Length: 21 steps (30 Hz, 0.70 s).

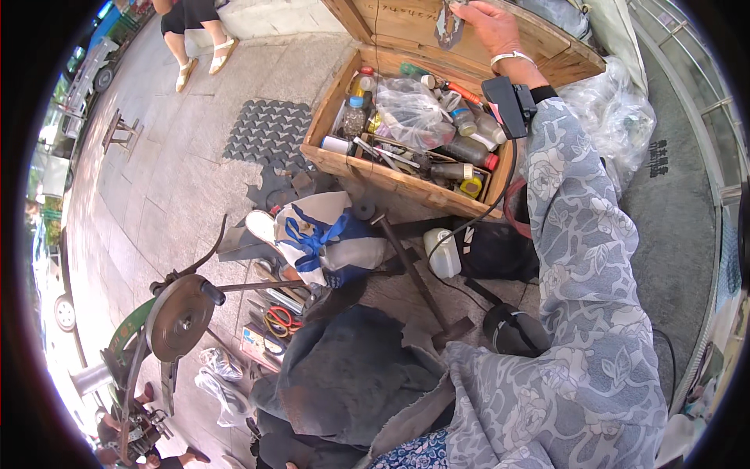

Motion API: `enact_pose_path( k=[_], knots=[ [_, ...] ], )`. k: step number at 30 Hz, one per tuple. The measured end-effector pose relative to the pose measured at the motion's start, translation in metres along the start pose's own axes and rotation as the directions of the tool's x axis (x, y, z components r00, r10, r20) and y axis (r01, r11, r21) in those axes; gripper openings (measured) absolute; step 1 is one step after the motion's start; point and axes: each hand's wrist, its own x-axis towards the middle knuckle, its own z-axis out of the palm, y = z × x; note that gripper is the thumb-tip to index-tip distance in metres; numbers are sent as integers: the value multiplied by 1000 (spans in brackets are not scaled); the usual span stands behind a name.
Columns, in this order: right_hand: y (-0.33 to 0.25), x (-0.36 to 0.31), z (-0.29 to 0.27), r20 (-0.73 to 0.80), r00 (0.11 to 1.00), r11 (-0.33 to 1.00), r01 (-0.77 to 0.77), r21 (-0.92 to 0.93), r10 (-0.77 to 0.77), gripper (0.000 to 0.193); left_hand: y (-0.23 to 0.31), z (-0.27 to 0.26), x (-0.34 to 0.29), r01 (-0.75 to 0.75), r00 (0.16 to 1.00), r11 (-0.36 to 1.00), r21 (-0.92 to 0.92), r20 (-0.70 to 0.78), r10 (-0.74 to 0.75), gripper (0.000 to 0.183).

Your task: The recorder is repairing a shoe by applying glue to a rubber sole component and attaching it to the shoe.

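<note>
My right hand (491, 27) reaches far forward, in front of the raised lid (539, 43) of a wooden box (391, 178). Its fingers are closed on a flat, grey, worn metal piece (448, 30), whose exact kind I cannot make out. Of my left hand, only a sliver of skin (291, 465) shows at the lower edge, beside the dark cloth (355, 383) over my lap; its fingers are hidden. Inside the box lie a clear plastic bag (410, 113), a brown bottle with a red cap (469, 151), a blue-capped jar (355, 117) and several tools.
A hand-cranked machine with a round wheel (183, 319) stands at left. Near my lap are a hammer (418, 277), red-handled scissors (280, 320), a blue-and-white bag (312, 234) and a whitish plastic bottle (443, 252). A black cable runs from a device (506, 105) on my right forearm.
</note>
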Motion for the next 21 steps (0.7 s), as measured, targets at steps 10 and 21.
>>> enact_pose_path(
  k=[10, 21],
  knots=[
    [-23, -11, -13, 47, 999, 999, -30, 32, 28, 21, 13, 4, 24, 104, 994, 994, 10, 44, -105, 28],
    [-34, -30, -13, 230, 971, 941, -137, 311, 65, 22, 26, 7, 47, -51, 989, 988, 146, 143, 30, 33]
  ],
)
